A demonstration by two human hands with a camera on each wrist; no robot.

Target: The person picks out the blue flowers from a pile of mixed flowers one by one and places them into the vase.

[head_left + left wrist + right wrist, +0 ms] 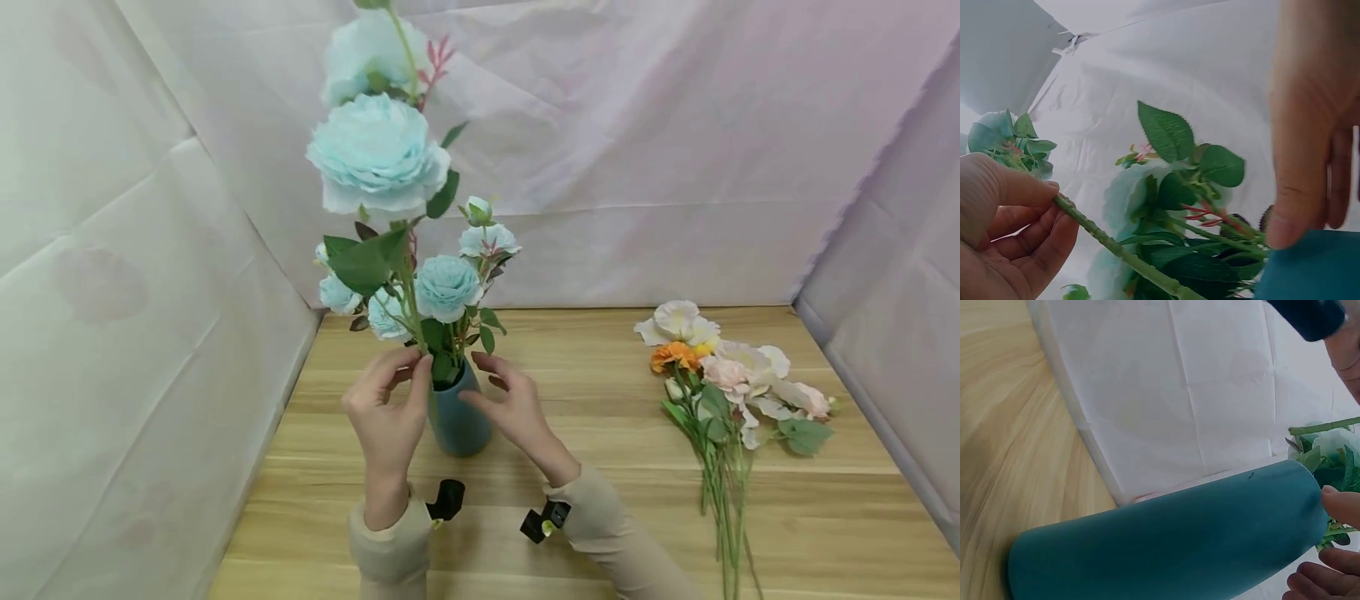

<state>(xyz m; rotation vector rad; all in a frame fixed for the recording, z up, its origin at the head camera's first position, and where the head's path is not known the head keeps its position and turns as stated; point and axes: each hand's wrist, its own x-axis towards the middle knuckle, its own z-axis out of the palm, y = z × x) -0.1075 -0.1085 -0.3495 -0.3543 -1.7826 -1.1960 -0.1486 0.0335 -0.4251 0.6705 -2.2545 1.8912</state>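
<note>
My left hand (386, 421) pinches the green stem (1110, 242) of a tall artificial light blue flower (378, 154) between thumb and fingertips. The stem's cut end shows outside the vase, near the rim, in the right wrist view. A blue vase (459, 421) stands upright on the table and holds several shorter light blue flowers (447, 287) with green leaves. My right hand (517, 408) is at the vase's mouth. Its thumb (1340, 505) touches the rim, while its other fingers are spread beside the opening.
On the right side of the wooden table (585, 358) lies a bunch of white, pink and orange artificial flowers (727, 375), stems toward the front. White cloth (637, 167) hangs behind and at both sides. A black wrist camera (447, 500) is beside my left wrist.
</note>
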